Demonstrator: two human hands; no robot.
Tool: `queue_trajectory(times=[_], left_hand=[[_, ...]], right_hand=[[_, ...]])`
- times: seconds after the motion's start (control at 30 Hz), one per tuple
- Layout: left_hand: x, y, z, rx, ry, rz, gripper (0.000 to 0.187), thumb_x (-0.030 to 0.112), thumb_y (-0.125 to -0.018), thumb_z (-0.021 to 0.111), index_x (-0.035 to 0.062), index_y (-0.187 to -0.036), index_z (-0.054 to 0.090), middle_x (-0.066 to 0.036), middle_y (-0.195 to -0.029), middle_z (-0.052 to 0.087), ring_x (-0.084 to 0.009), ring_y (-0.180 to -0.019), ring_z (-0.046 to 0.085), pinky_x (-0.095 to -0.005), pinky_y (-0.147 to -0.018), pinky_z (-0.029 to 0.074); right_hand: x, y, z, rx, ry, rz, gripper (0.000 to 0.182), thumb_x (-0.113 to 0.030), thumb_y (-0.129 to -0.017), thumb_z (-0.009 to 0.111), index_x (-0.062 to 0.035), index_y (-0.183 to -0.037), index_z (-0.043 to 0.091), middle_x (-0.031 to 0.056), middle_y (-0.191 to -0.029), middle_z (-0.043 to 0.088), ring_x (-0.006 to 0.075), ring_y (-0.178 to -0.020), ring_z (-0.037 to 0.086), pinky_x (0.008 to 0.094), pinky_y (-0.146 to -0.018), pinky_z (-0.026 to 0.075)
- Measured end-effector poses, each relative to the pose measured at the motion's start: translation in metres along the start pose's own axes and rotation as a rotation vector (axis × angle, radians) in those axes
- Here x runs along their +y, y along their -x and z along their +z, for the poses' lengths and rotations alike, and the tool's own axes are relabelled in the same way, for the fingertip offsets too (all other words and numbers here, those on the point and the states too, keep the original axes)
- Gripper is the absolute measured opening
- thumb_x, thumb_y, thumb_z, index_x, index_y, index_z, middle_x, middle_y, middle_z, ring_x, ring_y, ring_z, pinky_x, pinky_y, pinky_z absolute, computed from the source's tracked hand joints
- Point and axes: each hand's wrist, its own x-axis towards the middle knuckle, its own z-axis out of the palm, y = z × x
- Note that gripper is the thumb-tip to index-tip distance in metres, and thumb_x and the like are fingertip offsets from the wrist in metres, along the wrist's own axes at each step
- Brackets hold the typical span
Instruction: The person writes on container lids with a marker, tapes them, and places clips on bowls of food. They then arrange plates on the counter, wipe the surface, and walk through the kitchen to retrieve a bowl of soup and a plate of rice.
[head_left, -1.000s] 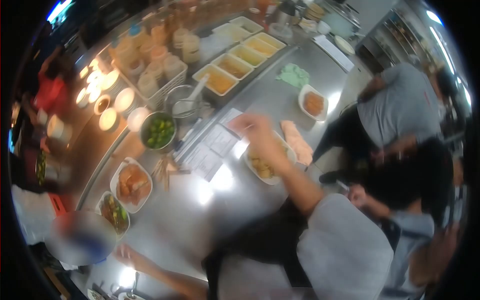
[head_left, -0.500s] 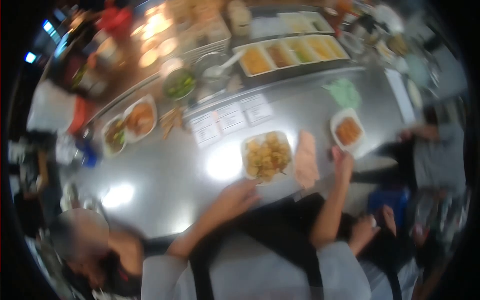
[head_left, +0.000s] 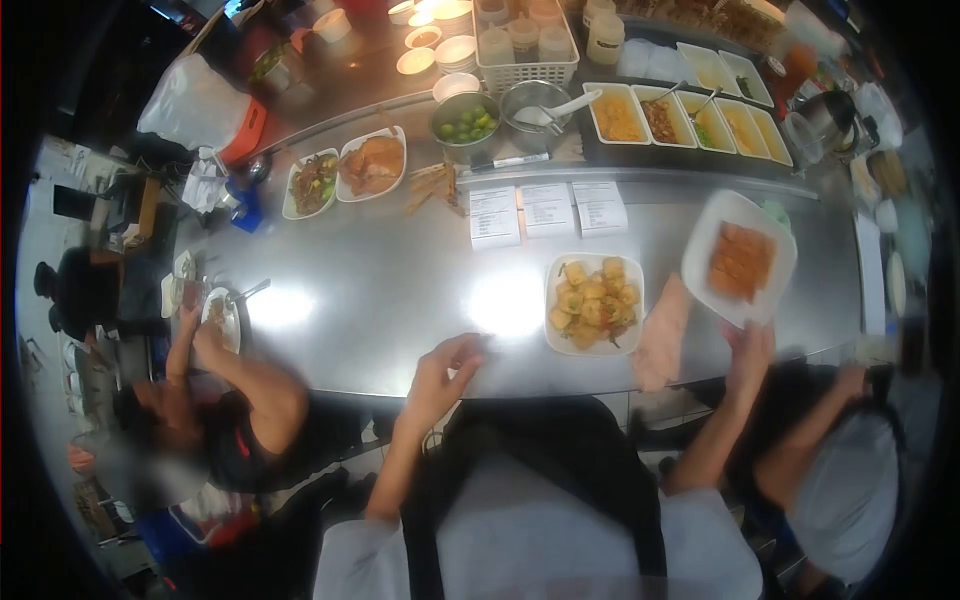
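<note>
My right hand (head_left: 748,345) grips the near edge of a white plate of orange food slices (head_left: 738,259) and holds it raised over the right part of the steel counter (head_left: 380,300). My left hand (head_left: 443,368) rests at the counter's near edge with fingers loosely curled, holding nothing. A white square plate of fried yellow pieces (head_left: 593,301) sits between my hands, with a pinkish cloth (head_left: 661,340) lying just right of it.
Three paper tickets (head_left: 546,210) lie behind the fried plate. Farther back stand a bowl of limes (head_left: 465,124), a row of sauce trays (head_left: 690,119) and two plates of food (head_left: 347,172). One person (head_left: 200,400) works at the left, another (head_left: 850,480) stands at my right.
My right hand has taken the plate of orange slices and lifted it off the counter. My left hand stays at the near edge. The view has swung leftward.
</note>
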Motion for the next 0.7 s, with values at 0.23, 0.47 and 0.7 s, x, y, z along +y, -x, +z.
queue_trajectory(times=[0.23,0.47,0.7], left_hand=[[-0.042,0.025,-0.053,0.06,0.167,-0.024,0.041,0.014,-0.087,0.052,-0.001,-0.123,0.041,-0.008,-0.094,0.056,-0.0147,-0.079,0.055,-0.0274,-0.077,0.044],[-0.099,0.047,-0.127,0.127,0.585,-0.047,0.063,0.046,-0.093,0.033,-0.0029,-0.133,0.028,-0.01,-0.106,0.051,-0.0165,-0.083,0.054,-0.029,-0.077,0.043],[-0.133,0.031,-0.154,0.006,0.484,-0.193,0.056,0.04,-0.092,0.04,-0.004,-0.127,0.038,-0.01,-0.101,0.057,-0.0157,-0.084,0.054,-0.0288,-0.077,0.044]], right_hand=[[0.008,0.085,0.149,-0.645,0.048,0.203,0.039,-0.009,-0.087,0.035,0.0039,-0.124,0.035,0.0172,-0.104,0.055,0.024,-0.076,0.064,0.0304,-0.068,0.053],[0.067,0.203,0.249,-0.923,-0.173,0.636,0.043,-0.01,-0.085,0.038,0.0059,-0.125,0.033,0.0183,-0.105,0.055,0.0252,-0.079,0.063,0.032,-0.07,0.054],[0.018,0.179,0.204,-0.637,-0.084,0.398,0.041,-0.009,-0.085,0.035,0.009,-0.122,0.033,0.0206,-0.102,0.056,0.0284,-0.074,0.064,0.033,-0.066,0.055]])
